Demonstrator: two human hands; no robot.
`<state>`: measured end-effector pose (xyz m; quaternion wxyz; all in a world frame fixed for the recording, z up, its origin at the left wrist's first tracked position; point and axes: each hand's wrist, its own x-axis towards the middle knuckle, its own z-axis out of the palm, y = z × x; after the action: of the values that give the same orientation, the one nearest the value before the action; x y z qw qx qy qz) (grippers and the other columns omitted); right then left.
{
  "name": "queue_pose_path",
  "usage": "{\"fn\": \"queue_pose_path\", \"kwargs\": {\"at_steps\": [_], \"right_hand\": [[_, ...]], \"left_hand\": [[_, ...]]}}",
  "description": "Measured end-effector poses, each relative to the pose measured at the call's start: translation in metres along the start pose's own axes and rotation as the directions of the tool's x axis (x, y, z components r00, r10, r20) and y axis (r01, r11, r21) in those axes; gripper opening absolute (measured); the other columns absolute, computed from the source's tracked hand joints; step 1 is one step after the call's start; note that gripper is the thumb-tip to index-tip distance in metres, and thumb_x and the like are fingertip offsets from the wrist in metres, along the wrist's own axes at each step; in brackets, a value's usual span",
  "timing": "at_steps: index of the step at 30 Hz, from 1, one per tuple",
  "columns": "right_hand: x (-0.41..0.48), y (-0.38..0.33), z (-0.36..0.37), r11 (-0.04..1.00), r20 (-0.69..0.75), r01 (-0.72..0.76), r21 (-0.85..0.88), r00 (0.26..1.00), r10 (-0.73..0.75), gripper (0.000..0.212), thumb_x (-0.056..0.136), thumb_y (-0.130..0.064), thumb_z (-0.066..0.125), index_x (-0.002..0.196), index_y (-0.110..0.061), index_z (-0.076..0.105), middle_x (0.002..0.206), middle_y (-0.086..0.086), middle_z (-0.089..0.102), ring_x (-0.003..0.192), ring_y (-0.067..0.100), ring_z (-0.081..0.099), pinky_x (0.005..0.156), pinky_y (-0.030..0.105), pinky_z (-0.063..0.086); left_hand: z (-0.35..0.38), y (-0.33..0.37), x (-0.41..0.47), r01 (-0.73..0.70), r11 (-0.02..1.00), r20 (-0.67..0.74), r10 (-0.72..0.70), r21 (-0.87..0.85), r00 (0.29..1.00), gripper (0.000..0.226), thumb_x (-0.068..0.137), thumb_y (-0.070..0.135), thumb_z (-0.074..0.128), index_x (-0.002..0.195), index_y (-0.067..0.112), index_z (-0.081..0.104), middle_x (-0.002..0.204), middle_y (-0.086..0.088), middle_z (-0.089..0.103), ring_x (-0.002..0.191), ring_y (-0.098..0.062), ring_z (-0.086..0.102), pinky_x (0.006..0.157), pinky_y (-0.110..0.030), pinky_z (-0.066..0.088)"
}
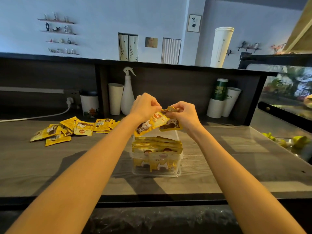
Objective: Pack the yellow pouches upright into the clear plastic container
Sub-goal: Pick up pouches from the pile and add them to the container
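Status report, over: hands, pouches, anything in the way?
Both busy: left hand, right hand pinch held pouches over container. Inside, packed pouches upright. Off left, loose pile on counter. Nothing blocking.

Held pouches (152,123): print too small to read.
Packed pouches (157,146): lower halves hazy behind the container (135,168) wall.
Display case (287,92): cut by the right edge.

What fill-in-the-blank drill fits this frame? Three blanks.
The left hand and right hand hold yellow foil pouches ____ the clear plastic container.
The packed pouches inside it stand ____.
The loose pile of yellow pouches lies on the dark wooden counter to the container's ____.
Missing: above; upright; left.
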<state>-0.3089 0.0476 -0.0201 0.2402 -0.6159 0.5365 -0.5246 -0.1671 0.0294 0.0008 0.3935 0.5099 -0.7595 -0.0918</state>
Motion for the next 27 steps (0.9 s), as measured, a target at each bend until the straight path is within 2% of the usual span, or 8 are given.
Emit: {"fn": "queue_pose_path", "kwargs": {"at_steps": [5, 7, 11, 16, 19, 23, 25, 27], "right_hand": [[0.000, 0.007, 0.001, 0.997, -0.002, -0.037, 0.074, 0.999, 0.038, 0.010, 0.078, -0.015, 0.072, 0.084, -0.013, 0.064, 0.080, -0.003, 0.063, 0.080, 0.011, 0.063, 0.069, 0.024, 0.053], [-0.001, 0.010, 0.002, 0.990, 0.011, -0.070, 0.120, 0.998, 0.069, 0.009, 0.080, -0.016, 0.071, 0.084, -0.011, 0.065, 0.080, -0.002, 0.064, 0.081, 0.013, 0.064, 0.070, 0.024, 0.053], [0.000, 0.013, 0.007, 0.979, 0.004, -0.113, 0.171, 0.994, 0.114, 0.005, 0.083, -0.016, 0.067, 0.079, -0.016, 0.065, 0.083, 0.001, 0.066, 0.087, 0.016, 0.065, 0.075, 0.028, 0.054], [0.002, 0.010, 0.004, 1.000, 0.030, 0.011, 0.024, 0.999, -0.012, 0.009, 0.088, -0.023, 0.062, 0.081, -0.018, 0.065, 0.080, -0.007, 0.063, 0.081, 0.008, 0.062, 0.070, 0.020, 0.051], [0.004, 0.012, 0.004, 1.000, 0.013, 0.017, 0.017, 1.000, -0.018, 0.014, 0.090, -0.022, 0.058, 0.085, -0.014, 0.067, 0.082, -0.003, 0.065, 0.085, 0.013, 0.064, 0.078, 0.027, 0.053], [0.004, 0.012, 0.013, 0.999, -0.117, -0.028, 0.043, 0.993, 0.033, 0.019, 0.091, -0.016, 0.056, 0.083, -0.005, 0.070, 0.084, 0.010, 0.066, 0.082, 0.015, 0.062, 0.076, 0.030, 0.052], [0.004, 0.013, 0.015, 0.993, -0.189, -0.066, 0.093, 0.978, 0.083, 0.020, 0.091, -0.015, 0.056, 0.078, -0.006, 0.068, 0.088, 0.018, 0.067, 0.084, 0.021, 0.065, 0.076, 0.033, 0.054], [0.003, 0.014, 0.017, 0.985, -0.216, -0.100, 0.142, 0.968, 0.129, 0.020, 0.092, -0.015, 0.056, 0.075, -0.008, 0.066, 0.092, 0.018, 0.069, 0.088, 0.025, 0.068, 0.079, 0.038, 0.057]], "left_hand": [[0.011, -0.003, 0.001, 0.063, 0.997, -0.063, -0.060, 0.033, 0.996, 0.024, 0.091, 0.025, 0.056, 0.098, 0.007, 0.070, 0.100, -0.010, 0.069, 0.096, -0.022, 0.062, 0.082, -0.038, 0.050], [0.015, -0.005, 0.001, 0.091, 0.996, -0.110, -0.091, 0.000, 0.990, 0.024, 0.092, 0.025, 0.054, 0.097, 0.007, 0.068, 0.100, -0.011, 0.068, 0.096, -0.023, 0.061, 0.082, -0.039, 0.049], [0.025, -0.005, -0.003, 0.144, 0.988, -0.226, -0.152, -0.050, 0.962, 0.026, 0.094, 0.025, 0.050, 0.096, 0.006, 0.067, 0.097, -0.010, 0.068, 0.090, -0.018, 0.058, 0.071, -0.030, 0.042], [0.022, -0.013, -0.004, 0.090, 0.993, -0.260, -0.107, -0.079, 0.960, 0.024, 0.094, 0.024, 0.051, 0.092, 0.007, 0.067, 0.089, -0.009, 0.067, 0.082, -0.016, 0.056, 0.069, -0.030, 0.044], [0.015, -0.016, -0.004, 0.041, 0.998, -0.247, -0.052, -0.050, 0.968, 0.023, 0.093, 0.024, 0.052, 0.094, 0.008, 0.068, 0.091, -0.009, 0.068, 0.081, -0.012, 0.054, 0.070, -0.029, 0.046], [0.017, -0.015, -0.008, 0.015, 0.999, -0.226, -0.008, 0.030, 0.974, 0.024, 0.093, 0.026, 0.051, 0.094, 0.008, 0.067, 0.095, -0.009, 0.069, 0.089, -0.021, 0.062, 0.076, -0.039, 0.052], [0.019, -0.015, -0.010, 0.012, 0.996, -0.230, 0.008, 0.087, 0.973, 0.024, 0.094, 0.026, 0.049, 0.094, 0.007, 0.064, 0.095, -0.010, 0.068, 0.088, -0.024, 0.062, 0.074, -0.038, 0.051], [0.021, -0.015, -0.010, 0.005, 0.989, -0.218, 0.028, 0.147, 0.976, 0.024, 0.095, 0.026, 0.047, 0.093, 0.007, 0.061, 0.095, -0.010, 0.067, 0.085, -0.024, 0.061, 0.072, -0.037, 0.048]]}}
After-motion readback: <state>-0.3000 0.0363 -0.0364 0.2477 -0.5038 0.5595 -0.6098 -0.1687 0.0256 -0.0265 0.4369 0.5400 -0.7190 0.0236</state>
